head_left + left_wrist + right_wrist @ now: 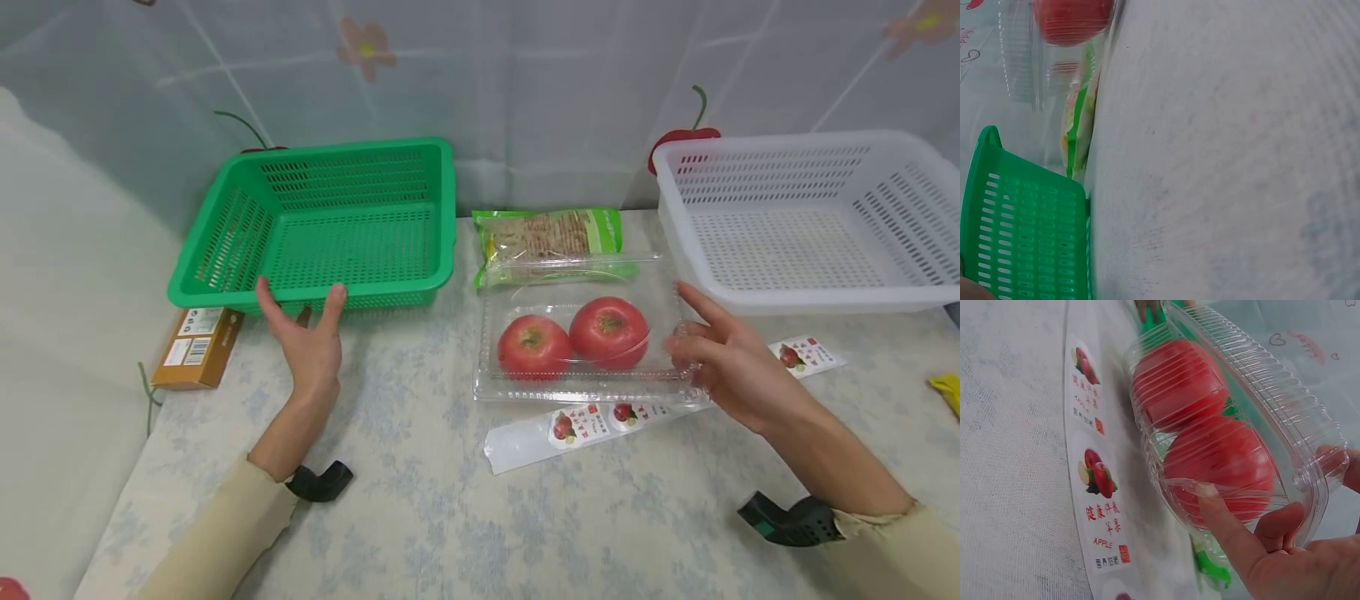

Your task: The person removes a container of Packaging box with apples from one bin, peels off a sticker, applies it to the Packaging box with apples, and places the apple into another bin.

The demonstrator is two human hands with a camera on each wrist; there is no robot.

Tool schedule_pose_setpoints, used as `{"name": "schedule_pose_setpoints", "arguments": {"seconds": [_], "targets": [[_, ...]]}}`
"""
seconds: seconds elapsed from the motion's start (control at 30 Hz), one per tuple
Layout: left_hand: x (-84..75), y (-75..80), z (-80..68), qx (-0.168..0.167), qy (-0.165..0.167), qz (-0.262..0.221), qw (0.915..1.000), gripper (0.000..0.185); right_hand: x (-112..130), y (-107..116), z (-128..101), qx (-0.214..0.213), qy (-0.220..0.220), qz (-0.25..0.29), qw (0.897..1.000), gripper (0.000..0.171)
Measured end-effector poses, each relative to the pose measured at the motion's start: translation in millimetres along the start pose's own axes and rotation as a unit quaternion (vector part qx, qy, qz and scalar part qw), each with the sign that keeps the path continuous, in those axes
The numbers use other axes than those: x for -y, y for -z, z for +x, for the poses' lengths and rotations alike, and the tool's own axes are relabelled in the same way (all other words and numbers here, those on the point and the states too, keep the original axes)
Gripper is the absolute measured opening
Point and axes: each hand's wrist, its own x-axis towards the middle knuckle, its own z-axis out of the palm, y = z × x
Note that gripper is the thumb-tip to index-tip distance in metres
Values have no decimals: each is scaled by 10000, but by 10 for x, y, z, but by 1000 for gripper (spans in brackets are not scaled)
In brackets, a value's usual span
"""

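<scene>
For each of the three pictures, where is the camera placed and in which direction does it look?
Head: high, looking forward and down at green basket, clear box, both forearms, left hand.
Left wrist: low by the table, facing along the cloth; only a sliver of skin at the corner shows.
Right wrist: close behind right hand, whose fingers grip the box.
Shared: all three show the box of apples.

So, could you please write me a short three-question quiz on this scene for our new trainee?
1. True or false: the right hand holds the clear box.
2. How many tomatoes lie in that box?
3. Which basket is nearest the left hand? A) green basket B) white basket

Key: 1 true, thumb and fingers pinch its end; 2 two; 3 A.
</scene>
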Motion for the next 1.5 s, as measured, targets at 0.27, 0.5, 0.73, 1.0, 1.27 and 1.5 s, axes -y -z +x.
{"name": "schedule_pose_setpoints", "arguments": {"seconds": [0.27,0.5,0.73,1.0,1.27,1.5], "targets": [[-1,0,-4,2,21,37,10000,101,5,-82,182,-120,-201,-226,9995,81],[5,8,-6,33,-18,20,10000,101,-10,-53,279,-437,-412,-1994,9781,79],[2,5,-8,8,-36,31,10000,101,-29,-20,323,-640,-239,-2831,9566,72],[-56,6,-13,20,199,-37,9998,101,-53,-17,344,-707,-92,-3386,9382,69],[-125,7,3,97,232,-19,9997,100,-63,-25,268,-740,-150,-3320,9403,69],[-149,24,-11,191,219,-83,9995,96,-30,-16,104,-894,-46,-3306,9395,67]]}}
